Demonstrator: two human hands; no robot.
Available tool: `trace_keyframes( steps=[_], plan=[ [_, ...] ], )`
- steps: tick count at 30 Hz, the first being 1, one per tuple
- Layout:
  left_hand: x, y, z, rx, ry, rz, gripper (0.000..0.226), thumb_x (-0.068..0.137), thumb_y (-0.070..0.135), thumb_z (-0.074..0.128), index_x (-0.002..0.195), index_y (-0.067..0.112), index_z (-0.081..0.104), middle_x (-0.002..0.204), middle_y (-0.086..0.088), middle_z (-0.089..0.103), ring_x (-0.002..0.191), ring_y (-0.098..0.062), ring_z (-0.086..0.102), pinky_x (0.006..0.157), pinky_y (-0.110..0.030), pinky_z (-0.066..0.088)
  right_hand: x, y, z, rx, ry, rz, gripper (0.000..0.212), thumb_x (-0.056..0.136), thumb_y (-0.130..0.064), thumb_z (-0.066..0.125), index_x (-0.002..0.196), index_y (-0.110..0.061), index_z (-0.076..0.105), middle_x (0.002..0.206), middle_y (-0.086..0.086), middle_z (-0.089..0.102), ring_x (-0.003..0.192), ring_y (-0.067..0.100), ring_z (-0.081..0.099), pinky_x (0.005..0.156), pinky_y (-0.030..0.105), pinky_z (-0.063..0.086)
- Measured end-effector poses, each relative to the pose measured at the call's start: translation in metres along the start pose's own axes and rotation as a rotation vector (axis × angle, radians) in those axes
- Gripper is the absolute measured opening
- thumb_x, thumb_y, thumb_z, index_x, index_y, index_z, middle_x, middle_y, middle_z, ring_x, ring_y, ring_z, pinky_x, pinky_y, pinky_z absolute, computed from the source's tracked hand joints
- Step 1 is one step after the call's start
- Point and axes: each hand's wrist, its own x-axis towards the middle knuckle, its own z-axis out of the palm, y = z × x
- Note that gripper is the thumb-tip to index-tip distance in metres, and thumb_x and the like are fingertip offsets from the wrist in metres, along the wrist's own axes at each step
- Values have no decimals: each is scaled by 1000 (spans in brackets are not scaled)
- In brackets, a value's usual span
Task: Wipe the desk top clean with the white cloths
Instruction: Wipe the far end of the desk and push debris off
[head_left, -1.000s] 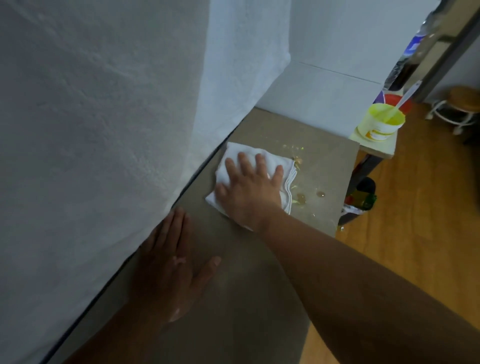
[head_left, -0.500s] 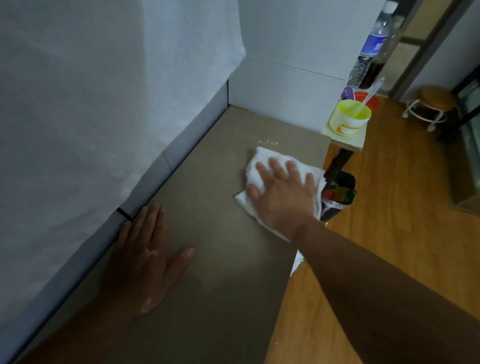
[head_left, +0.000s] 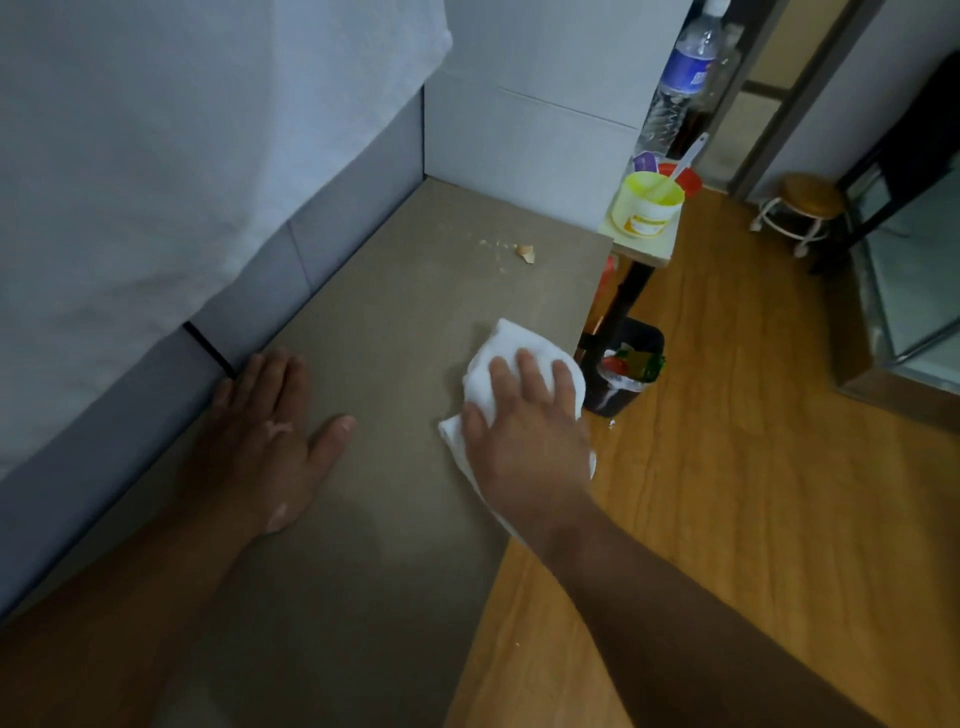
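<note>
The right hand (head_left: 524, 431) lies palm down on a soft, crumpled white cloth (head_left: 511, 343), its fingers spread and only gently curved over the bunched fabric, pressing it rather than gripping it. The cloth sits at the right edge of the matte, grey-brown desk top (head_left: 415, 291), and a fold of it hangs past that edge under the wrist. The left hand (head_left: 270, 441) rests flat on the bare desk surface well apart from the cloth, fingers straight and close together, thumb out to the side, holding nothing. Its fingertips reach the smooth grey back panel (head_left: 358, 218), over which a textured white sheet (head_left: 156, 130) hangs. Farther along the desk lie a pale, curved scrap (head_left: 525, 253) (possibly eggshell, too small to tell) and a scatter of fine crumbs (head_left: 493, 243). Beyond the far corner a round yellow plastic tub (head_left: 647, 205) holds a white plastic spoon (head_left: 688, 156). Below the desk edge, a black bin (head_left: 628, 395) stands on the glossy wooden plank floor (head_left: 727, 467)
</note>
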Motion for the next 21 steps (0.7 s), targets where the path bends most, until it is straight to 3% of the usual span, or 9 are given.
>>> trace_keyframes(
  steps=[1,5,8,13,18,21],
  plan=[
    [-2,1,1,-7,19,0,103,87,74,0,162,6,21,170,-17,19,158,-33,11,128,-47,8,-26,-9,3,-10,-10,-12,69,99,-59,13,159,-28,25,170,1,16,159,34,6,115,63,36],
    [-7,1,8,-23,96,58,88,96,63,21,151,-3,41,158,-28,39,150,-44,29,124,-56,23,-93,-29,9,-86,45,-101,62,93,-59,37,146,-30,52,159,1,47,147,37,43,98,66,49],
    [-6,-1,11,-14,125,139,81,99,55,29,146,-7,47,152,-31,46,144,-47,38,120,-59,29,-89,-17,7,-41,22,-194,61,95,-62,36,149,-36,47,162,-2,43,150,35,38,108,68,40],
    [11,2,11,24,49,170,90,98,66,19,156,0,35,163,-23,34,152,-40,29,125,-54,21,-22,5,-12,83,-19,-124,69,95,-64,23,159,-40,29,172,-10,17,160,27,5,122,62,22],
    [40,23,2,-15,-12,58,105,83,78,-3,164,12,10,173,-10,8,160,-28,4,130,-44,4,79,40,-6,52,83,-63,73,93,-67,18,156,-35,36,166,-5,31,158,26,15,120,60,28],
    [52,29,-4,-14,-34,35,106,79,79,-9,165,17,4,174,-7,1,160,-25,-1,130,-42,2,140,66,1,19,95,-27,74,93,-70,18,154,-33,38,163,-5,37,157,25,19,118,61,29]
  ],
)
